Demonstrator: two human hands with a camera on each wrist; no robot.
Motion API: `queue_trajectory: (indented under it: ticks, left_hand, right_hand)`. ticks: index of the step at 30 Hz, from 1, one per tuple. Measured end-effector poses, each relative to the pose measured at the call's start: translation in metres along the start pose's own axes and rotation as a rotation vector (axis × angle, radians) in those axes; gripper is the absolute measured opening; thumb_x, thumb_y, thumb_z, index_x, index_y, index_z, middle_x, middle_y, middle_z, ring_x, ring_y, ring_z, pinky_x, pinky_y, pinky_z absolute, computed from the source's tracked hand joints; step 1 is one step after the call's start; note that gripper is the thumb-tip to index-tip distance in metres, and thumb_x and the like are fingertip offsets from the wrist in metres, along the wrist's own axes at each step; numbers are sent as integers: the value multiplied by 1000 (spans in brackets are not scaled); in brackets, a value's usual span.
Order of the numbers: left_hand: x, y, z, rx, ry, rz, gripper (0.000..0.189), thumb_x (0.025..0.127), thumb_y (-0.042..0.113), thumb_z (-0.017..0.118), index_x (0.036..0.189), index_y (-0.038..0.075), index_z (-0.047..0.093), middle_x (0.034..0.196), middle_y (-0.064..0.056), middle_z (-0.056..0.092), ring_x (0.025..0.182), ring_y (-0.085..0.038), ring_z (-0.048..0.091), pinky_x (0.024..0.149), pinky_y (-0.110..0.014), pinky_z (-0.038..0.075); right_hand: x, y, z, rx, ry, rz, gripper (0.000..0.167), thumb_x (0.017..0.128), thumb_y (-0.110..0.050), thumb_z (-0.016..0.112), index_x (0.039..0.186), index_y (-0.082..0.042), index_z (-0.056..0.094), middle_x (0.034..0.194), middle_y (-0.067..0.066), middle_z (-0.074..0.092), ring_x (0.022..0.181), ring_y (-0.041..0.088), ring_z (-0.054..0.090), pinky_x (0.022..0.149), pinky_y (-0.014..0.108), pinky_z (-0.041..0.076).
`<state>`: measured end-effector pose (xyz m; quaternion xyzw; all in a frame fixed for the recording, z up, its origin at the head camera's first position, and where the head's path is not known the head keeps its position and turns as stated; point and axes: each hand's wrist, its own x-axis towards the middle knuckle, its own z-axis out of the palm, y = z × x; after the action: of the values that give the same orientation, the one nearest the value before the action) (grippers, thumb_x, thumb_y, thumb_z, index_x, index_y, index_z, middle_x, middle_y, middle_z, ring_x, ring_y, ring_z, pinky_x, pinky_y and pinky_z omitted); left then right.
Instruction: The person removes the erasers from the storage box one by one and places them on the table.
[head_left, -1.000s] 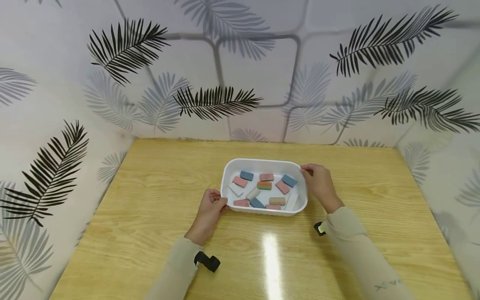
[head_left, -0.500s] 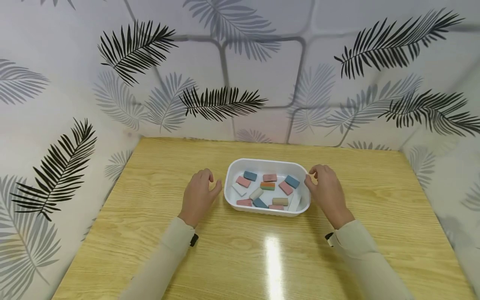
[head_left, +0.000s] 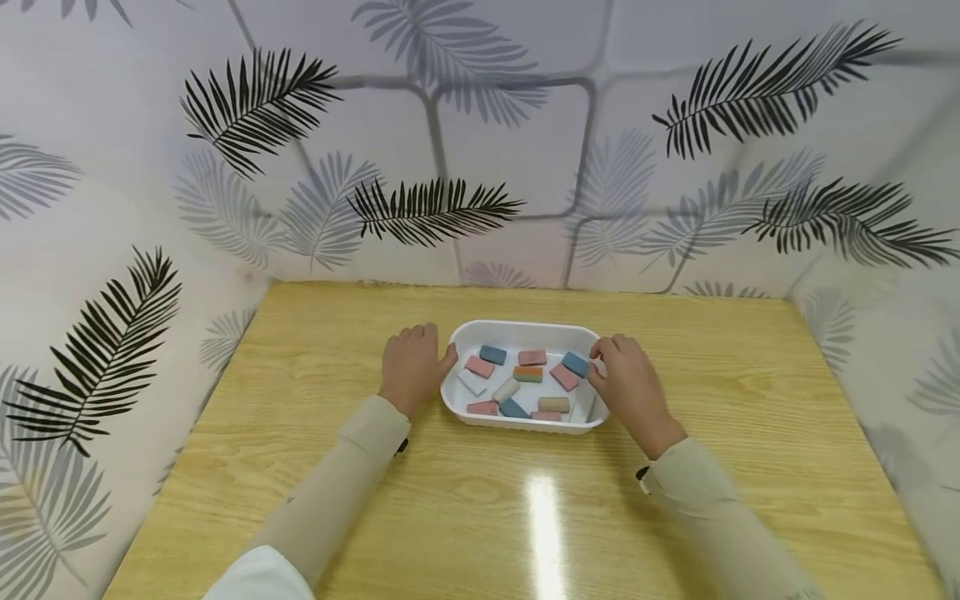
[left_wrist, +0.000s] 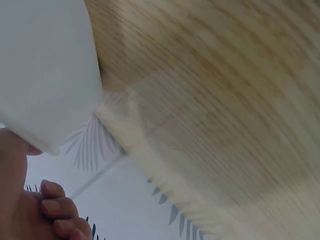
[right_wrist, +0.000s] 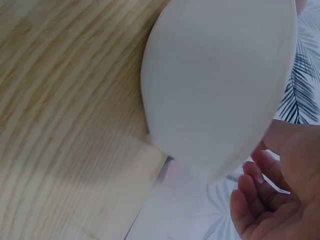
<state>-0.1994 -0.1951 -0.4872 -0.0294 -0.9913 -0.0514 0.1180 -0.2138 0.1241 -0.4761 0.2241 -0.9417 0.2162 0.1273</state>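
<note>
A white oval-cornered plastic tray (head_left: 525, 427) stands on the wooden table, with small eraser-like blocks lying inside. Among them are a pink block (head_left: 564, 377), a blue block (head_left: 492, 355), an orange-and-green block (head_left: 528, 374) and a beige block (head_left: 554, 405). My left hand (head_left: 415, 367) is at the tray's left end. Its thumb (left_wrist: 11, 150) touches the rim, while the other fingers are loosely bent, apart from the tray. At the right end, my right hand (head_left: 630, 383) has its thumb at the rim; its other fingers (right_wrist: 250, 200) are loosely curled outside the wall.
The wooden table (head_left: 315, 325) extends around the tray. Behind it rises a pale wall (head_left: 517, 150) with a leaf pattern, and similar walls flank both sides. A bright reflection lies on the tabletop near the front.
My left hand has let go of the tray's near left corner, drawn back, then come to the left rim farther up. The right hand has shifted its hold and its thumb now reaches over the rim.
</note>
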Motion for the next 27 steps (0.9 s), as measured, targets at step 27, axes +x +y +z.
queue_trajectory:
  ticks: [27]
  left_hand:
    - [5,1,16,-19,-82,49,32,97,30,31,86,9,54,82,-6,48,81,-24,44,72,-38,35]
  right_hand:
    - [16,-25,51,-203,-251,90,23,92,-21,58,87,1,61,77,10,56,71,25,55,63,42,49]
